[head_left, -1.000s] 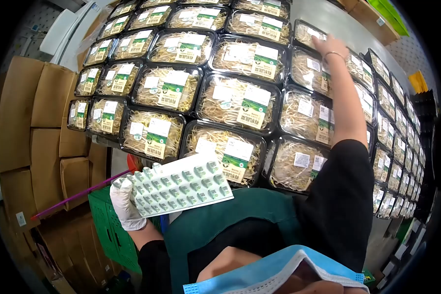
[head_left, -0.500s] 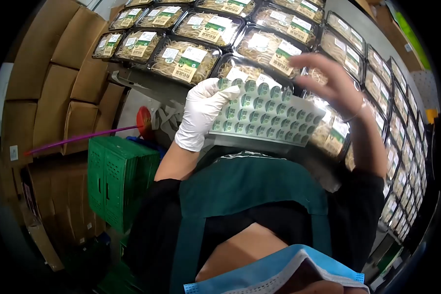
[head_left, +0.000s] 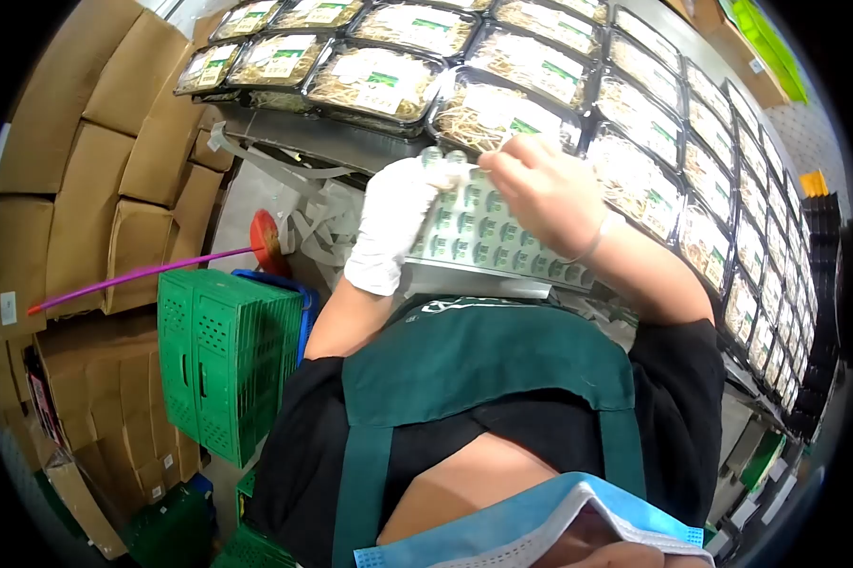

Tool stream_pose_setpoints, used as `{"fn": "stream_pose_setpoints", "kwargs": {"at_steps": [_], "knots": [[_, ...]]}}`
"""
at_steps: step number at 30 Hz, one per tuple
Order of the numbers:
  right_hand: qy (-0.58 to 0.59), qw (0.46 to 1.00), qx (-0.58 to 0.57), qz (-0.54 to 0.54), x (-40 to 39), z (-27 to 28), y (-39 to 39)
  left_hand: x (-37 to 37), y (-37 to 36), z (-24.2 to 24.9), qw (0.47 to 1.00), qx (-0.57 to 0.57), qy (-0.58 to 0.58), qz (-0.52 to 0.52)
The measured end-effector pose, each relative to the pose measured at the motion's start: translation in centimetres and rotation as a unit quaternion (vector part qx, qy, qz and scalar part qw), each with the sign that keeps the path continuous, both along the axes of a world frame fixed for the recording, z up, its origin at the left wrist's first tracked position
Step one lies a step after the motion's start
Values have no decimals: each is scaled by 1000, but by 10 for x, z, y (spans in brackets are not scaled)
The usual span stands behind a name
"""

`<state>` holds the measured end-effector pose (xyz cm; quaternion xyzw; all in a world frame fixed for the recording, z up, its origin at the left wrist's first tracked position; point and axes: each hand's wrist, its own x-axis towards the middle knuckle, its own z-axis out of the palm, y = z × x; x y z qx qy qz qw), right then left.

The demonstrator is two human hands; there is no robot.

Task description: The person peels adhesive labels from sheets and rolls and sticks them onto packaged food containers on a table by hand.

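Observation:
My left hand (head_left: pixel 389 218), in a white glove, pinches the upper left corner of a sheet of green-and-white round stickers (head_left: pixel 464 232). Bare, with a band at the wrist, my right hand (head_left: pixel 551 194) is over the sheet's upper part, thumb and index finger pressed together close to my left fingertips. Whether a sticker is between them is too small to tell. Just beyond the hands lies a black tray of noodle-like food (head_left: pixel 483 115) under clear film, with a white and green label.
Rows of similar packed trays (head_left: pixel 379 83) cover the metal table, running back and right. Cardboard boxes (head_left: pixel 90 180) are stacked at left. Near them stand a green crate (head_left: pixel 223 350) and a purple stick (head_left: pixel 142 275) with a red disc end. White strips (head_left: pixel 322 222) hang beside the table.
My right hand has come down and left from above the trays to the sheet's top edge, its fingers closing. The sheet is still in my left hand. The view has shifted slightly.

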<state>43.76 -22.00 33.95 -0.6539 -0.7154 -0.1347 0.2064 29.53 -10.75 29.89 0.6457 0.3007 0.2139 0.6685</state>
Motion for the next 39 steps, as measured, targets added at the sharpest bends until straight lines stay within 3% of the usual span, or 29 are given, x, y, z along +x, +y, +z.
{"fn": "stream_pose_setpoints", "kwargs": {"at_steps": [4, 7, 8, 9, 10, 12, 13, 16, 21, 23, 25, 26, 27, 29, 31, 33, 34, 37, 39], "knots": [[38, 995, 20, 85, 1, -5, -12, -5, -5, -21, 982, -169, -47, 70], [93, 992, 72, 43, 70, 0, -15, -9, -10, -25, 944, -267, -142, 133], [321, 946, 37, -21, 111, 6, -17, -12, -9, -28, 937, -285, -144, 144], [405, 903, 136, -36, 168, -6, -7, -15, -10, -30, 935, -283, -155, 146], [387, 907, 95, -136, 217, 5, -11, -18, -11, -32, 933, -287, -149, 159], [511, 833, 121, -176, 302, -18, -18, -23, -17, -32, 929, -282, -146, 188], [475, 841, 130, -225, 313, -24, -17, -24, -20, -33, 928, -274, -150, 203], [394, 884, 71, -241, 346, -50, -12, -19, -22, -38, 923, -271, -138, 237], [132, 952, 30, -274, 357, -83, -8, -17, -22, -36, 947, -197, -94, 236], [-42, 919, 1, -391, 366, -86, -13, -18, -26, -37, 946, -191, -90, 248], [-23, 874, -11, -484, 381, -80, -34, -25, -26, -43, 951, -162, -65, 256], [25, 887, 1, -461, 384, -81, -46, -28, -25, -43, 953, -161, -62, 250], [195, 888, 16, -417, 369, -75, -51, -30, -24, -44, 950, -162, -69, 257], [466, 814, 28, -345, 312, -54, -58, -31, -25, -45, 948, -167, -74, 260], [474, 838, 2, -270, 266, -58, -59, -32, -24, -41, 948, -179, -69, 254], [400, 872, -2, -282, 233, -59, -54, -32, -19, -45, 952, -171, -89, 237], [307, 910, 14, -279, 223, -63, -54, -30, -20, -41, 956, -173, -81, 225], [60, 954, 18, -295, 221, -78, -50, -29, -21, -34, 962, -158, -84, 207], [-68, 888, -75, -449, 231, -63, -62, -30, -26, -26, 955, -173, -82, 226]]}}
